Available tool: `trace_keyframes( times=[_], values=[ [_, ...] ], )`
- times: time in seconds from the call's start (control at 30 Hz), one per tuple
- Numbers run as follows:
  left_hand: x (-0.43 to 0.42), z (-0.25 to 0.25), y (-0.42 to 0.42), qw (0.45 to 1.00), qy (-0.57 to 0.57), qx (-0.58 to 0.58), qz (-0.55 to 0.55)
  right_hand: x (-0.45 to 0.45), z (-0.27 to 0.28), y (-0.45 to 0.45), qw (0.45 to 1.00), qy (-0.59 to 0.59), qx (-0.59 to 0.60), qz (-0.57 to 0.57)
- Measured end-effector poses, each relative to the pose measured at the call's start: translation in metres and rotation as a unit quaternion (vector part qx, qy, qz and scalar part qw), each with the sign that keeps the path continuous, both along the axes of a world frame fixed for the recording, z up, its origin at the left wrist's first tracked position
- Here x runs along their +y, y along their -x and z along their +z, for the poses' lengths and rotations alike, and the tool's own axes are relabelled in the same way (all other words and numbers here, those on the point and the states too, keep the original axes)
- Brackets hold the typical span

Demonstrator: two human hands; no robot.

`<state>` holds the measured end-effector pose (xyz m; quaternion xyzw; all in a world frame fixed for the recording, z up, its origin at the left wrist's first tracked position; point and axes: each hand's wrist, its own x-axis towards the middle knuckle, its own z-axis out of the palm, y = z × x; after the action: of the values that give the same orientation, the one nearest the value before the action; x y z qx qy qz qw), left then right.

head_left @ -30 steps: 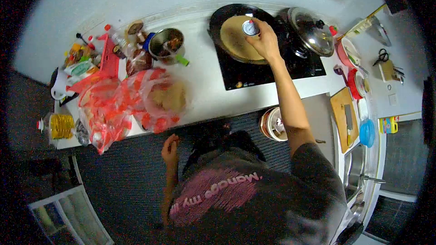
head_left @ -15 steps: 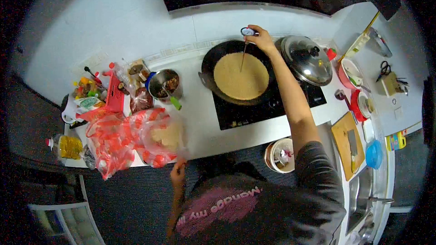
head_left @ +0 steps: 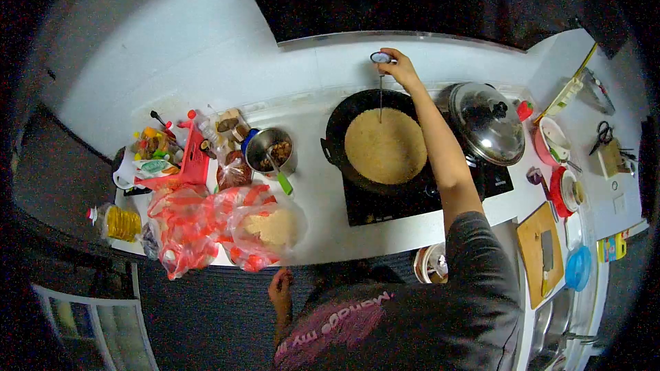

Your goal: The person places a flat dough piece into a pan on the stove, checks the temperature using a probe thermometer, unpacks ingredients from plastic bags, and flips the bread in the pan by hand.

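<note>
My right hand (head_left: 399, 69) pinches a dial probe thermometer (head_left: 381, 59) by its head. The thin metal stem stands nearly upright over the black wok (head_left: 337, 117), its tip in the pale tan, grainy contents (head_left: 386, 151). My left hand (head_left: 280, 290) hangs low by the front edge of the counter, fingers loosely bent and nothing seen in them. Closest to it is a clear plastic bag (head_left: 294, 223) with pale tan stuff inside, beside red-and-white striped bags (head_left: 182, 220).
A steel pot (head_left: 291, 154) with a green-handled utensil stands left of the wok. To its right lies a domed lid (head_left: 485, 124). A cutting board (head_left: 533, 237) holds a knife (head_left: 547, 251). An oil bottle (head_left: 122, 223) stands far left; a bucket (head_left: 432, 264) sits below the counter.
The view has shifted, so the counter appears lower and further right. The thermometer stem now looks more upright, its tip nearer the far side of the contents. My left hand appears further below the bag.
</note>
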<state>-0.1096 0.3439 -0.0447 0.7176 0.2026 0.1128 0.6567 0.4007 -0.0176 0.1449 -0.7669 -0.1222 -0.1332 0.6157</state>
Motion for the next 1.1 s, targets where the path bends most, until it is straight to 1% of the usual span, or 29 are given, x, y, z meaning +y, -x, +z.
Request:
trace_keyframes(
  times=[0.07, 0.1, 0.17, 0.2, 0.27, 0.3, 0.33, 0.37, 0.4, 0.43, 0.5, 0.53, 0.63, 0.67, 0.73, 0.83, 0.93, 1.03, 1.1],
  values=[
    [-0.005, 0.003, -0.003, 1.0, -0.013, 0.001, -0.002, -0.003, -0.007, 0.008, 1.0, -0.009, -0.001, 0.017],
    [-0.008, 0.007, -0.006, 1.0, -0.018, 0.003, -0.004, -0.004, -0.006, 0.019, 1.0, 0.012, -0.002, 0.008],
    [-0.012, 0.004, -0.012, 1.0, 0.025, -0.002, 0.001, -0.003, 0.009, 0.054, 0.998, 0.054, -0.006, -0.012],
    [-0.013, 0.001, -0.015, 0.999, 0.046, -0.003, 0.004, -0.003, 0.01, 0.068, 0.998, 0.056, -0.01, -0.011],
    [-0.013, -0.007, -0.027, 0.996, 0.072, -0.045, -0.027, -0.004, 0.009, 0.097, 0.998, 0.059, -0.012, -0.008],
    [-0.013, -0.01, -0.028, 0.993, 0.085, -0.064, -0.042, -0.004, 0.007, 0.115, 0.999, 0.046, -0.007, 0.015],
    [-0.008, -0.013, -0.026, 0.997, 0.064, -0.008, -0.053, -0.004, 0.007, 0.13, 0.999, 0.032, -0.003, 0.039],
    [-0.007, -0.014, -0.029, 0.997, 0.043, 0.0, -0.062, -0.005, 0.008, 0.146, 0.998, 0.017, 0.001, 0.061],
    [-0.007, -0.016, -0.033, 0.997, 0.022, 0.008, -0.071, -0.006, 0.008, 0.16, 0.998, 0.047, 0.017, 0.048],
    [-0.008, -0.016, -0.037, 0.997, 0.0, 0.015, -0.08, -0.005, 0.005, 0.174, 0.998, 0.035, 0.018, 0.049],
    [-0.016, 0.002, -0.042, 0.996, 0.003, 0.021, -0.089, -0.003, 0.001, 0.198, 0.999, 0.007, 0.019, 0.05],
    [-0.018, 0.008, -0.041, 0.995, 0.003, 0.025, -0.095, -0.003, 0.0, 0.209, 0.999, 0.011, 0.005, 0.052],
    [-0.012, -0.001, -0.041, 0.99, 0.006, 0.005, -0.141, -0.008, -0.014, 0.218, 0.997, 0.061, -0.037, 0.035],
    [-0.01, -0.004, -0.039, 0.99, 0.001, 0.017, -0.143, -0.01, -0.015, 0.221, 0.994, 0.092, -0.048, 0.028],
    [-0.008, -0.003, -0.038, 0.988, -0.009, 0.039, -0.146, -0.011, -0.019, 0.225, 0.993, 0.106, -0.057, 0.016],
    [-0.007, 0.005, -0.04, 0.988, 0.026, 0.06, -0.141, -0.012, -0.022, 0.228, 0.992, 0.116, -0.051, 0.006],
    [0.001, 0.004, -0.038, 0.984, -0.022, 0.073, -0.163, -0.013, -0.022, 0.229, 0.992, 0.115, -0.048, 0.013],
    [0.0, 0.002, -0.035, 0.989, 0.026, 0.067, -0.132, -0.01, -0.022, 0.233, 0.994, 0.107, -0.033, 0.009],
    [0.002, 0.008, -0.033, 0.988, 0.009, 0.073, -0.137, -0.008, -0.02, 0.237, 0.994, 0.105, -0.017, 0.008]
  ],
)
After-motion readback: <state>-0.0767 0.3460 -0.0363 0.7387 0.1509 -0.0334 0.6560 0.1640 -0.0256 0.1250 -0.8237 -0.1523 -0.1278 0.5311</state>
